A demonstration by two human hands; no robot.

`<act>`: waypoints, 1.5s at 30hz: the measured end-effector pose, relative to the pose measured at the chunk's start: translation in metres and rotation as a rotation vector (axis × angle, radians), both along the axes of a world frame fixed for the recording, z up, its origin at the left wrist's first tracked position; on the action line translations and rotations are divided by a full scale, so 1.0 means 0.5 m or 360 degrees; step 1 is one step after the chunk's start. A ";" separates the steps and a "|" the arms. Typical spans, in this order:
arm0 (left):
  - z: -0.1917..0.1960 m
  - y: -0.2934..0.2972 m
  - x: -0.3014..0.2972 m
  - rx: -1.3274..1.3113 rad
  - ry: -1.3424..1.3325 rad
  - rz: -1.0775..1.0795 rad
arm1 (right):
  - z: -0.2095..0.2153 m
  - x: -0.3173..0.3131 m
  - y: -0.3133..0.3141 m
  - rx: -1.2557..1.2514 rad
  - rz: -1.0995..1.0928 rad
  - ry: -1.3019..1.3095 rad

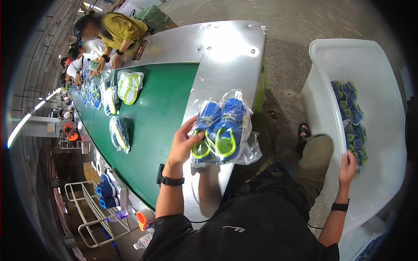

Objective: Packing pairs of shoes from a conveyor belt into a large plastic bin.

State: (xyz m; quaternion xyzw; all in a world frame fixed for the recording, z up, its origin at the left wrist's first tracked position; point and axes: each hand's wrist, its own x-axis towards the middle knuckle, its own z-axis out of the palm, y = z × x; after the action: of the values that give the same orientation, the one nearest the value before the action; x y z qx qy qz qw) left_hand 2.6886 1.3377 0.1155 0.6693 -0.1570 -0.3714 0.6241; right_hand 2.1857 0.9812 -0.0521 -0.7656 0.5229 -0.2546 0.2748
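Note:
My left hand (pixel 182 145) is closed on the near side of a pair of blue shoes (pixel 231 117) with lime-green linings, packed in a clear plastic bag. The pair is above the metal end of the conveyor (pixel 208 82), soles down and openings up. My right hand (pixel 347 168) grips the rim of a large white plastic bin (pixel 321 104) on the right, fingers over its edge. Inside that bin lie several more blue and green shoes (pixel 349 102), stacked along the wall nearest me.
Bagged shoes (pixel 129 88) lie on the green belt (pixel 159 104), one bag (pixel 118 134) closer to me. A co-worker in a yellow shirt (pixel 123 30) leans over the far side. At lower left stand a white rack (pixel 89 217), an orange tape roll (pixel 145 217) and bottles.

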 end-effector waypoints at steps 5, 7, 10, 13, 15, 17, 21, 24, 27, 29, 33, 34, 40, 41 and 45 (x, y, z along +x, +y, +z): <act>0.039 -0.108 -0.038 -0.0079 0.0451 -0.0023 | 0.131 0.126 0.017 -0.0004 0.0077 -0.0095; 0.039 -0.157 -0.058 -0.0078 0.0492 -0.0107 | 0.159 0.167 0.010 0.0234 0.0192 -0.0521; 0.045 -0.224 -0.108 -0.0042 0.0506 -0.0447 | 0.220 0.217 0.006 0.0712 0.0364 -0.0774; 0.039 -0.268 -0.162 -0.0033 0.0180 -0.0990 | 0.268 0.243 0.013 0.1431 0.0573 -0.1009; 0.042 -0.299 -0.196 -0.0047 0.0201 -0.1350 | 0.244 0.248 0.021 0.1676 0.0987 -0.1067; 0.034 -0.318 -0.236 0.0000 0.0326 -0.1514 | 0.286 0.266 0.050 0.1728 0.1168 -0.0829; 0.032 -0.348 -0.281 0.0016 0.0530 -0.1540 | 0.274 0.236 0.054 0.1293 0.1356 -0.0798; 0.038 -0.373 -0.302 -0.0110 0.0312 -0.1287 | 0.284 0.161 0.009 0.1226 0.1087 -0.0916; -0.011 -0.347 -0.222 0.0180 -0.0087 -0.0825 | 0.275 0.050 -0.044 0.1125 0.0607 -0.1207; -0.047 -0.311 -0.158 0.0271 -0.0173 -0.0446 | 0.257 -0.037 -0.080 0.0996 0.0129 -0.1288; -0.066 -0.271 -0.101 0.0248 -0.0111 -0.0087 | 0.169 -0.158 -0.127 0.0936 -0.0568 -0.1729; -0.072 -0.262 -0.091 0.0177 -0.0048 0.0021 | 0.141 -0.181 -0.136 0.0935 -0.0751 -0.1796; -0.093 -0.251 -0.066 0.0154 0.0007 0.0070 | -0.074 -0.253 -0.134 0.0918 -0.1432 -0.1800; -0.092 -0.253 -0.065 0.0158 0.0010 0.0067 | -0.110 -0.263 -0.124 0.0898 -0.1584 -0.1785; -0.092 -0.245 -0.062 0.0136 0.0055 0.0056 | -0.193 -0.315 -0.067 0.1365 -0.1440 -0.0679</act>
State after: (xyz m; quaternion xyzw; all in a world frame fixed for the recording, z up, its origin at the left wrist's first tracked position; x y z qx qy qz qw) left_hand 2.6578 1.2151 0.0694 0.6914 -0.1185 -0.3781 0.6041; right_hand 2.0279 0.9479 -0.1484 -0.2256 0.7824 -0.2602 0.5189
